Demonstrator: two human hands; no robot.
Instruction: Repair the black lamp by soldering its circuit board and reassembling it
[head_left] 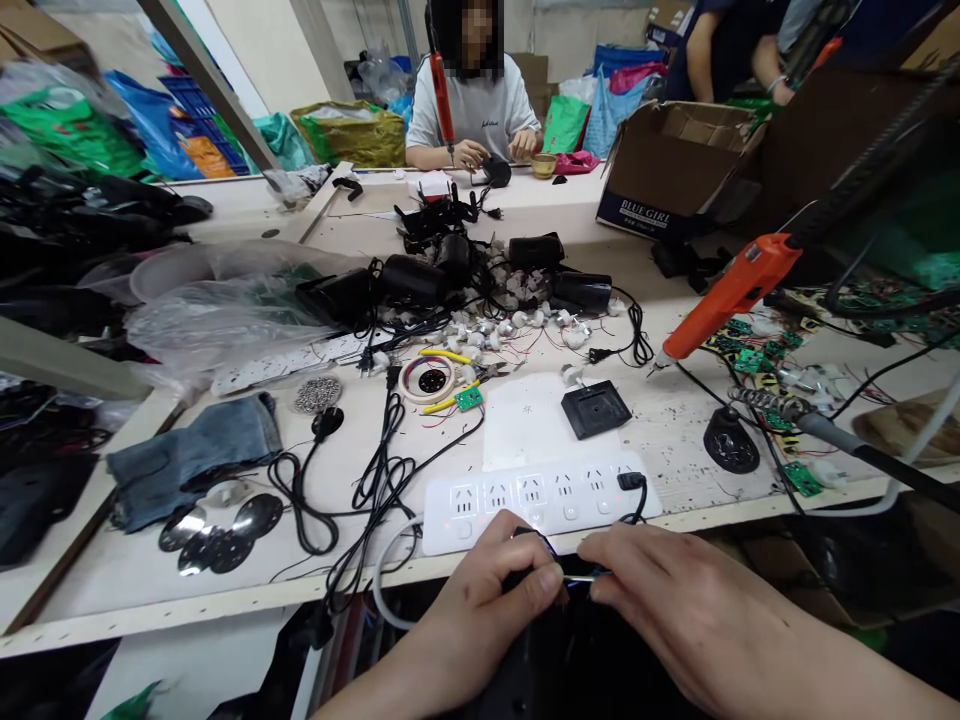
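My left hand (499, 590) is closed at the table's front edge, thumb and forefinger pinching a small dark part (541, 540) that is mostly hidden. My right hand (667, 580) comes in from the other side with its fingers closed. A thin, pale, rod-like piece (579, 578) bridges the gap between both hands, and its right end disappears under my right fingertips. Just beyond the hands lies a white power strip (517, 500) with a black plug (631, 483) in its right end. Dark material below the hands hides any further detail.
A black square housing (596, 408) rests on white paper behind the strip. An orange electric screwdriver (727, 295) hangs at right, near a soldering iron (832, 430). Black cylindrical housings (412, 278), cables and small motors crowd the middle. A co-worker (476, 110) sits opposite.
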